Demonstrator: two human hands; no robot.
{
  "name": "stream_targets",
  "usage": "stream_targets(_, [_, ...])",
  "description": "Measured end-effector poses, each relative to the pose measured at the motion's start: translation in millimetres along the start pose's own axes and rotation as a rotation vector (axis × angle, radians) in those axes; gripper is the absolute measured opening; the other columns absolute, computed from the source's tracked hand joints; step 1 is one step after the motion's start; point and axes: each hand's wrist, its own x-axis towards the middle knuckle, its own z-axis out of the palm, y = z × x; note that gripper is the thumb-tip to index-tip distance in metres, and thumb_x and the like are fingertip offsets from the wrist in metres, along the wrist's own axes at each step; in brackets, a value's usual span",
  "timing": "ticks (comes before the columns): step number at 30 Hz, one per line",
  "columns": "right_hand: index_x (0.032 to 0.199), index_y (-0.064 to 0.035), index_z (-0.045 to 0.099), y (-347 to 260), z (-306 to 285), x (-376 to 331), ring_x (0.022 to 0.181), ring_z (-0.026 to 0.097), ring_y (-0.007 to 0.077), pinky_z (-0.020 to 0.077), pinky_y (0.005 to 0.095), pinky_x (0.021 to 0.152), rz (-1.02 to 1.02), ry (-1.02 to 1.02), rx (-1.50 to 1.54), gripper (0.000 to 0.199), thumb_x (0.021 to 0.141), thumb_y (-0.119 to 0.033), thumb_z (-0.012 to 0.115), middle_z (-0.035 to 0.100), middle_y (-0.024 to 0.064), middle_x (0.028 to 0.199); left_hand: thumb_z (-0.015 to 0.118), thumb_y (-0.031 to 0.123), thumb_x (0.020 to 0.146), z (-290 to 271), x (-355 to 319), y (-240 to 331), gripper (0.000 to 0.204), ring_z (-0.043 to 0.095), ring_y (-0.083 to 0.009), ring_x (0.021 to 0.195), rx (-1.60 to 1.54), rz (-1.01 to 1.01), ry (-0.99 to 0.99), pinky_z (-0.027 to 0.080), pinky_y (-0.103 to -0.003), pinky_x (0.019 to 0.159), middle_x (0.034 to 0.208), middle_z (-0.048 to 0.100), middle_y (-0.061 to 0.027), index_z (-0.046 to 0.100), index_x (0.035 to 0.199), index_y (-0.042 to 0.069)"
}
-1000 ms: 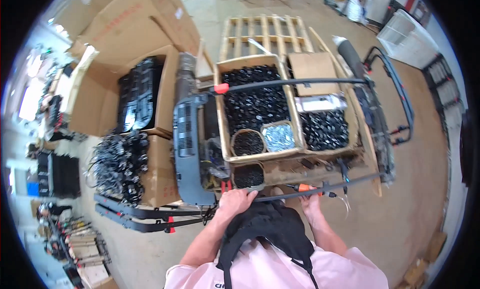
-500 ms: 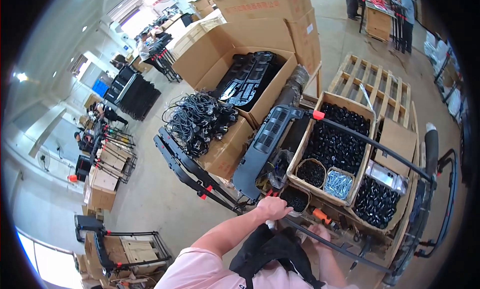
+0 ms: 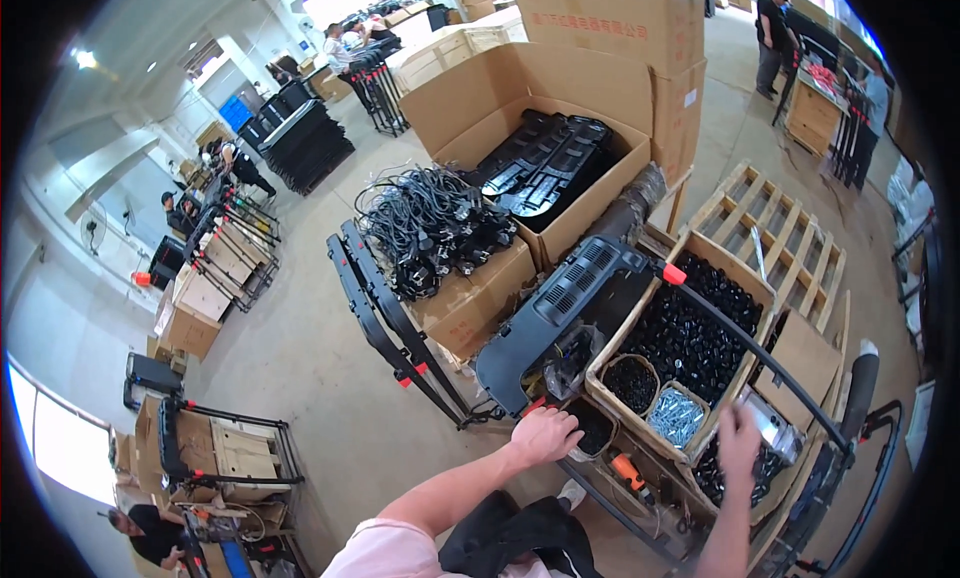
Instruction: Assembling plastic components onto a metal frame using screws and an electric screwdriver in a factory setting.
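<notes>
My left hand (image 3: 547, 435) is curled closed over the near left end of a black tubular frame (image 3: 612, 500), beside a small tub of dark screws (image 3: 594, 428). The frame's dark plastic housing (image 3: 560, 303) lies just beyond it. Over the bins on the right hovers my right hand (image 3: 740, 443), smeared by motion, so its fingers cannot be read. Close to it are a small box of silver screws (image 3: 676, 415) and a bin of black plastic parts (image 3: 716, 478). An orange power screwdriver (image 3: 628, 470) lies between my arms.
A wooden-sided bin of black caps (image 3: 698, 323) holds a tub of small dark parts (image 3: 631, 385). Coiled cables (image 3: 430, 228) sit on a carton, with a large open box of black panels (image 3: 545, 168) behind. A pallet (image 3: 770, 223) stands farther right. Other people work at distant benches.
My right hand has risen from below the frame bar to above the bins on the right. My left hand stays near the frame's left end. The view has shifted.
</notes>
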Motion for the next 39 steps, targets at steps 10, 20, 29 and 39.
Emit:
stream_targets(10, [0.109, 0.0027, 0.074, 92.4, 31.8, 213.9, 0.111, 0.067, 0.049, 0.052, 0.0532, 0.098, 0.021, -0.189, -0.51, 0.066, 0.106, -0.057, 0.046, 0.072, 0.0316, 0.108, 0.069, 0.033, 0.102, 21.0, -122.9, 36.0, 0.03, 0.072, -0.026, 0.081, -0.88, -0.323, 0.154, 0.056, -0.037, 0.071, 0.093, 0.074, -0.0099, 0.074, 0.11, 0.005])
stream_targets(20, [0.11, 0.0068, 0.076, 92.2, 36.5, 237.2, 0.071, 0.072, 0.0241, 0.0568, 0.0383, 0.072, 0.207, -0.174, -0.324, 0.071, 0.095, -0.062, 0.066, 0.075, 0.0151, 0.083, 0.067, 0.061, 0.099, 92.4, -57.6, 5.4, 0.056, 0.068, -0.0237, 0.113, -2.315, -0.68, 0.076, 0.054, -0.04, 0.1, 0.12, 0.071, -0.0136, 0.06, 0.119, 0.009])
stream_targets(29, [0.102, 0.0009, 0.078, -108.0, -52.2, 160.0, 0.08, 0.072, 0.0298, 0.0537, 0.0422, 0.077, -0.162, -0.034, -0.478, 0.056, 0.099, -0.054, 0.065, 0.073, 0.0196, 0.081, 0.062, 0.044, 0.107, 23.6, -110.1, 21.9, 0.041, 0.072, -0.0233, 0.107, -2.182, -0.674, 0.163, 0.056, -0.041, 0.101, 0.113, 0.074, -0.0106, 0.068, 0.118, 0.006])
stream_targets(39, [0.102, -0.0013, 0.065, -365.8, -111.2, 25.4, 0.061, 0.039, 0.016, 0.0337, 0.0376, 0.057, -0.667, 0.217, -0.559, 0.044, 0.113, -0.04, 0.047, 0.042, 0.0041, 0.066, 0.054, 0.033, 0.106, -107.2, -206.1, -74.7, 0.032, 0.073, -0.0299, 0.096, -2.067, -0.202, 0.811, 0.058, -0.046, 0.091, 0.098, 0.072, -0.0158, 0.06, 0.119, 0.004])
